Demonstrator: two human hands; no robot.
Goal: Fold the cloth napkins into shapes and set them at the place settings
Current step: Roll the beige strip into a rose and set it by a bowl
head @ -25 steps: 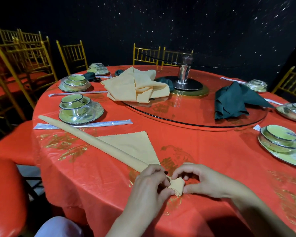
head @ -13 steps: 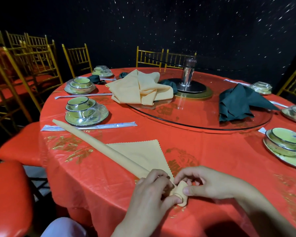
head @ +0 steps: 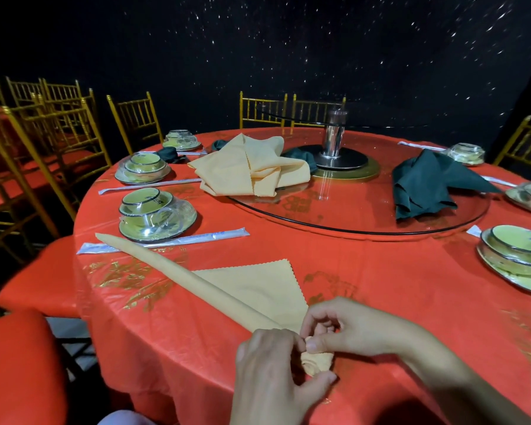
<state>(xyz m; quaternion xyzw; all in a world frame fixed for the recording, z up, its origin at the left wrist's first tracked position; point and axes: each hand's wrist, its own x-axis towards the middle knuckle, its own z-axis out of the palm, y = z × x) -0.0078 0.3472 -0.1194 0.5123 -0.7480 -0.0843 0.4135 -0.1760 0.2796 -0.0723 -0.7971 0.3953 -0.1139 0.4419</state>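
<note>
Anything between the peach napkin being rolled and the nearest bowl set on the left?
Only the plastic-wrapped chopsticks in front of the wrapped green bowl set; the tip of the rolled peach napkin crosses them.

6 dish sets (head: 157, 216), 6 chopstick packets (head: 196, 239), 2 hands (head: 267, 375) (head: 353, 329) (1 napkin (head: 196, 283) held).

Banquet hall for sure: big round tabletop (head: 380, 286) in red cloth, glass lazy Susan (head: 350, 210) in the middle, shrink-wrapped bowl sets (head: 157, 214) and wrapped chopsticks (head: 196, 239) ringing it, gold chairs (head: 262, 110) beyond it, sparkly black backdrop (head: 258, 41) behind.
</note>
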